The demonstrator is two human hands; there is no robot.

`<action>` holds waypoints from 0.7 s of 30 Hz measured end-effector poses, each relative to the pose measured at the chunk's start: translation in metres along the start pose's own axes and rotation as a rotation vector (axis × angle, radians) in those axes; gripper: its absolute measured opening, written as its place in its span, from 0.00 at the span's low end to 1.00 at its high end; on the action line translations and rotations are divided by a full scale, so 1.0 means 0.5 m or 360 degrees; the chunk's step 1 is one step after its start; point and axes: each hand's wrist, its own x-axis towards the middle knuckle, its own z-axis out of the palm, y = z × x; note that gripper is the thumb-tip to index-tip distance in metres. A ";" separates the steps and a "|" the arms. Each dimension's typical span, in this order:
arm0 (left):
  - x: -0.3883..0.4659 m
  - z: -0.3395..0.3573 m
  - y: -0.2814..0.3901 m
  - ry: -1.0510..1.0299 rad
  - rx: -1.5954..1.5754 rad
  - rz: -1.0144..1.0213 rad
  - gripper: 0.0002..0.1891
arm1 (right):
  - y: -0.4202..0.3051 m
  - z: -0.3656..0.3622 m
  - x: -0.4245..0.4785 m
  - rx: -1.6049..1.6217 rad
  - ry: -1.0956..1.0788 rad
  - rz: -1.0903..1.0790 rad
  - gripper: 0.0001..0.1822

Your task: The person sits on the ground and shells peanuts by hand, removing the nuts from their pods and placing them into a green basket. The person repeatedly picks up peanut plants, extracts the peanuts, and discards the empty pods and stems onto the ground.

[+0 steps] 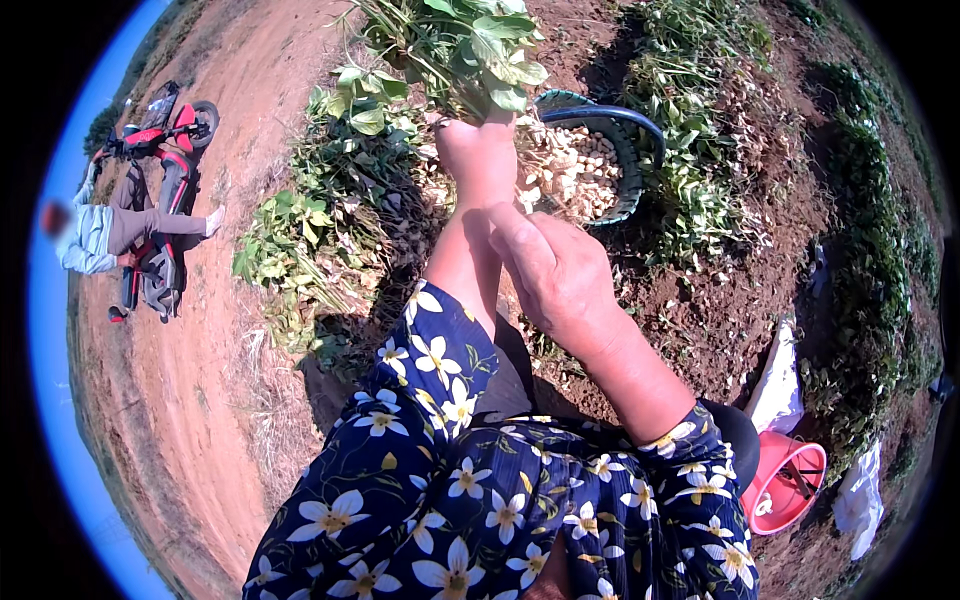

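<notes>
My left hand (pixel 478 154) is stretched forward, gripping a bunch of leafy green peanut plants (pixel 465 60) by the stems. Beyond its wrist stands a green woven basket (pixel 634 184) with a dark blue handle (pixel 600 112). Pale peanuts in their shells (pixel 581 169) lie inside it, partly covered by my left hand. My right hand (pixel 559 270) is nearer to me, beside my left forearm, its thumb side up and its fingers bent. The undersides of those fingers are hidden, so whether they hold anything does not show.
Pulled plants lie in a heap (pixel 337 217) at left and a row (pixel 682 150) at right. A pink bucket (pixel 757 480) lies tipped near a white sack (pixel 780 382). On the dirt track (pixel 187 360), a person (pixel 112 229) sits on a red motorcycle (pixel 172 180).
</notes>
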 end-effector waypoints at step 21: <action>0.005 -0.009 -0.008 0.0156 -0.0553 -0.0321 0.12 | 0.184 -0.102 0.044 0.2125 0.1202 0.1330 0.09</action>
